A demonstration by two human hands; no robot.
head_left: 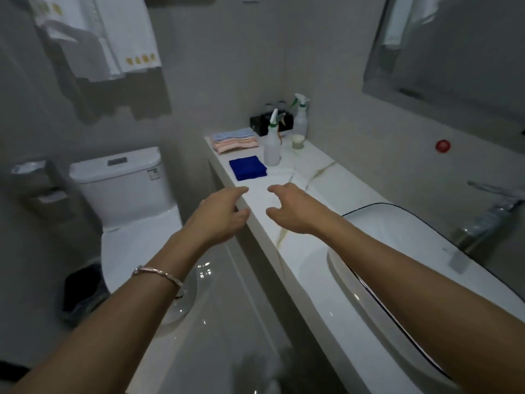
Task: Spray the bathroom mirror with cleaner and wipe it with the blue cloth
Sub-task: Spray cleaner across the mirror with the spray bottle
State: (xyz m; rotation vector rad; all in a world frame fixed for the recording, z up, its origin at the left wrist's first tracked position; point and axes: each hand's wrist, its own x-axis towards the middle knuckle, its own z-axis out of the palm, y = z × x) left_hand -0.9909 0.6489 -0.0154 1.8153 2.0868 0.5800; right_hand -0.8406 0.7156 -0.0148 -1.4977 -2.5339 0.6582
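On the surface (335, 180), the folded cloth (247, 167) lies just left of a spray bottle (272, 146); stacked towels (235, 140) sit behind the cloth, a basin (412, 231) nearer on the right, the mirror (454, 52) above.

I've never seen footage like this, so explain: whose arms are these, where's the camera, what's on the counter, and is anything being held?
The picture comes from a camera worn on a person's head, looking forward and down. The arms are that person's own. The left hand and right hand reach toward the counter, fingers relaxed, holding nothing. On the counter are a folded blue cloth, a spray bottle beside it, a second spray bottle behind, and stacked striped cloths. The mirror hangs upper right.
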